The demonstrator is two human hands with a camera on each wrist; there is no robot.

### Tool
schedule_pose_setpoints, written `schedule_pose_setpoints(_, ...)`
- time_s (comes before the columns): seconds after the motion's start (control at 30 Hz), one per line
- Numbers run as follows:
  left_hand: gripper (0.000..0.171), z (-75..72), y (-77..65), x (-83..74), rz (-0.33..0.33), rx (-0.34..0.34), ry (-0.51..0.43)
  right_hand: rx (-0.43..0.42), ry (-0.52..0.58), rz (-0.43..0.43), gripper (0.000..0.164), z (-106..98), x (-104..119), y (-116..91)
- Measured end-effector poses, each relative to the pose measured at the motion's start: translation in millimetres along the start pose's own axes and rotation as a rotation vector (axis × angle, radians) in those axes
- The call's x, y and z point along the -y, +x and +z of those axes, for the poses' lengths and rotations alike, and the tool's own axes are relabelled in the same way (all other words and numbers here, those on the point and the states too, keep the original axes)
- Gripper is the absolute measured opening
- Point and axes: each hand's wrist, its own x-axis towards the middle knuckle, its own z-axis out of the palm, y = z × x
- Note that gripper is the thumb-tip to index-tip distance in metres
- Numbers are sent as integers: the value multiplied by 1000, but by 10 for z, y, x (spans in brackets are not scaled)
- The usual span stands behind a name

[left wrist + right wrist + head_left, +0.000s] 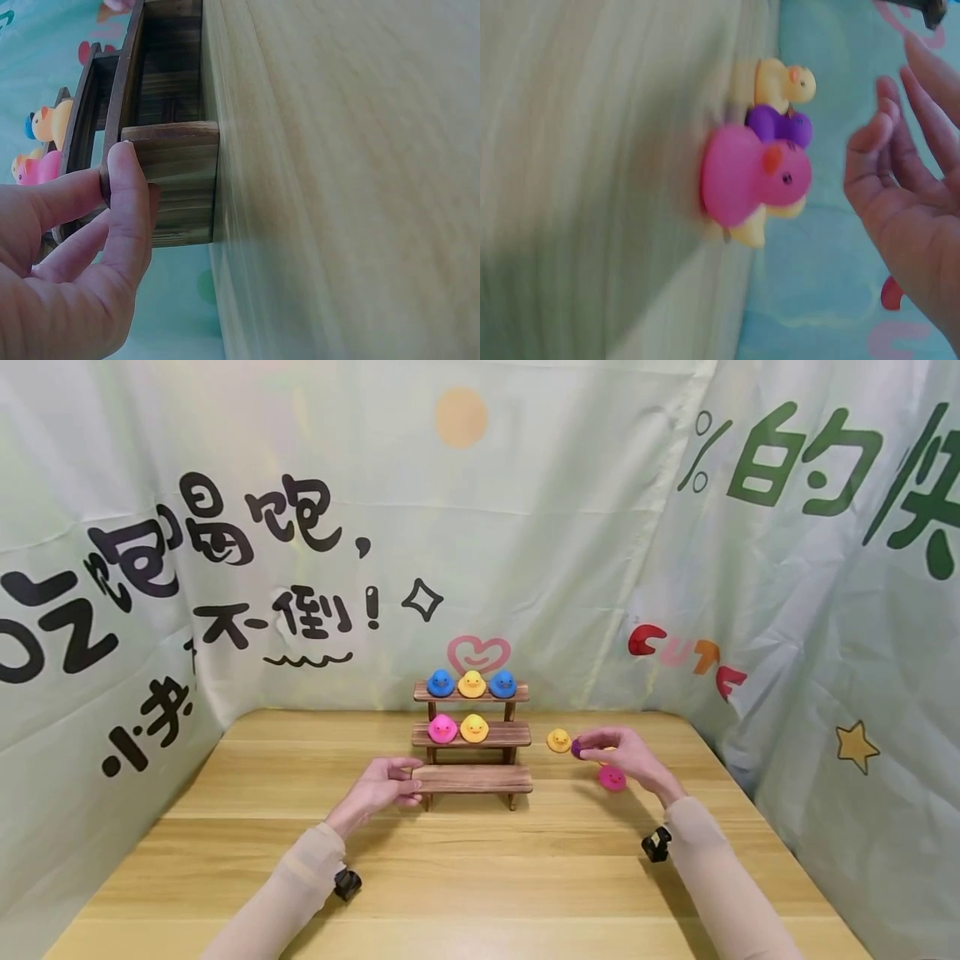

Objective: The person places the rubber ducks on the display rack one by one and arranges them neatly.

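Note:
A three-tier wooden display stand (471, 779) stands on the table; my left hand (382, 785) pinches the left end of its lowest tier. In the left wrist view, the fingers (127, 202) lie against that tier's edge. The top tier bears a blue duck (440, 683), a yellow duck (472, 684) and another blue duck (502, 684). On the middle tier sit a pink duck (442, 728) and a yellow duck (474, 728). My right hand (622, 753) hovers above the loose ducks with fingers bent and nothing between them. Below it are a purple duck (780, 126) and a pink duck (742, 176).
Right of the stand, a loose yellow duck (558, 741) sits on the wooden table (480, 877). Another yellow duck (748, 229) is partly hidden behind the pink one. Printed fabric curtains (570, 552) enclose the table's back and sides.

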Motion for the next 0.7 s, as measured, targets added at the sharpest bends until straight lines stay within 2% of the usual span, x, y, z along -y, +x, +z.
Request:
schedule_pose_setpoints(0.13,47,3,7,-6,-2,1,3,43,-87,31,40,-124,-56,-39)
schedule_pose_setpoints(0.4,48,5,19,-36,-16,-8,-3,107,-106,49,38,-263,-181,-106)
schedule_pose_setpoints(0.7,47,-3,16,-23,-21,-12,-6,148,-167,81,34,-298,-369,-109)
